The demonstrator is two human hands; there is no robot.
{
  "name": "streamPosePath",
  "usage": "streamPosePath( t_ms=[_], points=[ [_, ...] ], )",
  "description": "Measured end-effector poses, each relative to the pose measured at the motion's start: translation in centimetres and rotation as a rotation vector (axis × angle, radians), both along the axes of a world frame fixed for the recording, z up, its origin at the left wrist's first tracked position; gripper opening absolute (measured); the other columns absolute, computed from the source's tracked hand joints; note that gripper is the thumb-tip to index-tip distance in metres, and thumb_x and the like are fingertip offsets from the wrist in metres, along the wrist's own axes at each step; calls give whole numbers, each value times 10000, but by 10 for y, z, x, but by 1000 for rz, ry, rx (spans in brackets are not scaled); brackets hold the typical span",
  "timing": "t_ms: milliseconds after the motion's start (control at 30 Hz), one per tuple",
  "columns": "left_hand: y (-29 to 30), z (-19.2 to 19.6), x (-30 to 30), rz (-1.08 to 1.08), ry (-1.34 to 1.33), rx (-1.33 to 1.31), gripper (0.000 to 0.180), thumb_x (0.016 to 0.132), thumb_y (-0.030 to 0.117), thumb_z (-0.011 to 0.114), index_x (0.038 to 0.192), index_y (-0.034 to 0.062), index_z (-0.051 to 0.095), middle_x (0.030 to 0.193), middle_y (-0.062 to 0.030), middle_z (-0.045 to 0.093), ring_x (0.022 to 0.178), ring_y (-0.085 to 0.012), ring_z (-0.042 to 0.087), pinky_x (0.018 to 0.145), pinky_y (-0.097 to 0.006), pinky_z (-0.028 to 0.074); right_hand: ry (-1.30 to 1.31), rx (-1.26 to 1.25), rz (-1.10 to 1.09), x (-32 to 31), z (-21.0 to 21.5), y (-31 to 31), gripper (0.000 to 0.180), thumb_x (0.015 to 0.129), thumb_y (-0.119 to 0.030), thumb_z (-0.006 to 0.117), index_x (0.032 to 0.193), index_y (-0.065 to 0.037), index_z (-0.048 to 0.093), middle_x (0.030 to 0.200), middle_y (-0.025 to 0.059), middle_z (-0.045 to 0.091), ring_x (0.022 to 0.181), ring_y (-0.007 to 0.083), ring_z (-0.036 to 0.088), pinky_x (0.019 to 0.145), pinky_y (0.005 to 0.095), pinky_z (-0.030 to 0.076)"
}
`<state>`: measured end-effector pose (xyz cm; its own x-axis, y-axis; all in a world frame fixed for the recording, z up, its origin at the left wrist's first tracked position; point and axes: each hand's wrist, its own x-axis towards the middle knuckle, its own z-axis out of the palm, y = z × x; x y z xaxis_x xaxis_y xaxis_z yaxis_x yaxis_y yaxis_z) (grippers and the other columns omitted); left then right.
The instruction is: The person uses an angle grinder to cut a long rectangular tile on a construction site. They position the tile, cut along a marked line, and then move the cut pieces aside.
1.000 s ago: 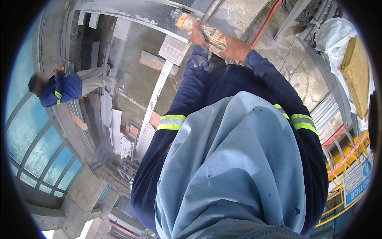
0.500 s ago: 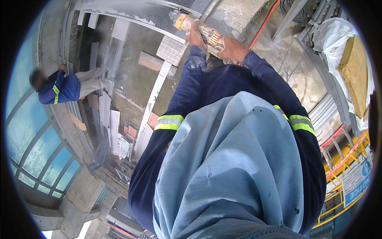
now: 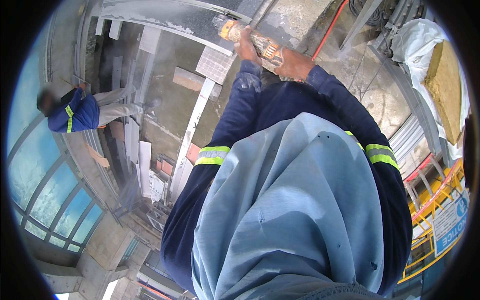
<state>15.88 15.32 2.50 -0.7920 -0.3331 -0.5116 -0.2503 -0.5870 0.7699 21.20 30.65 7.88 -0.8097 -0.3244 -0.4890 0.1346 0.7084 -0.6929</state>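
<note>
1. The bare left hand (image 3: 248, 48) is gripping the front body of a dust-coated, orange-and-grey, elongated power tool (image 3: 258, 41), its fingers curling snugly around the casing.
2. The bare right hand (image 3: 295, 64) is holding the tool's rear end, lying to the right of the left hand and slightly nearer; its fingertips are partly hidden, so their exact placing cannot be told.
3. The tool is slanting across the far middle of the scene, its head pointing left over a flat, dark grey slab with a pale edge (image 3: 200, 23); whether the head is touching the slab cannot be told.
4. A pale, square, grid-patterned tile (image 3: 215, 64) is lying left of the left hand.
5. A thin, bright red hose (image 3: 330, 33) is running right of the right hand.
6. A co-worker in a blue top (image 3: 86, 114) is standing well apart at the left.
</note>
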Motion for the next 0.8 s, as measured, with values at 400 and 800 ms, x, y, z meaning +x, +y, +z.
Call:
streamPosePath(
  t_ms=[400, 800],
  points=[
    [-8, 6, -9, -36, -34, 10, 337, 859, 221, 701, 1060, -27, 593, 868, -109, 627, 694, -240, 655, 649, -401, 567, -154, -14, 12, -15, -1, -7, 575, 768, -312, 745, 1135, 83, 543, 840, 224, 701, 535, 284, 666, 579, 413, 543],
    [0, -11, 8, -28, 29, 55, 326, 860, 185, 716, 1084, -23, 602, 896, -91, 633, 734, -214, 656, 670, -387, 566, -137, 12, -10, 4, 17, 6, 476, 764, -254, 696, 1051, 107, 578, 661, 194, 661, 551, 299, 669, 602, 421, 540]
  ],
)
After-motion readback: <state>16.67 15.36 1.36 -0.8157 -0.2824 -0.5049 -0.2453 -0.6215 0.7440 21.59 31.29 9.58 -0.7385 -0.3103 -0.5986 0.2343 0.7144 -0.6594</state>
